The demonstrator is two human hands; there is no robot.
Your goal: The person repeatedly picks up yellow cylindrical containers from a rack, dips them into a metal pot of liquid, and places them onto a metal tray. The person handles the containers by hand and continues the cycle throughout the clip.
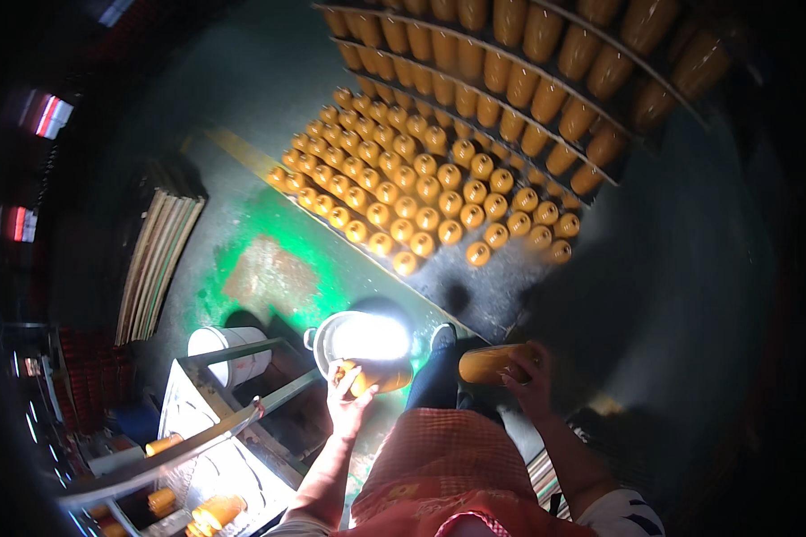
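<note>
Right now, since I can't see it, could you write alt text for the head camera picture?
A person holds two orange cylinders: one in the left fingers, beside a brightly glaring round vessel, the other in the right fingers. Beyond stand rows of similar cylinders, with more cylinders in tiers behind.
</note>
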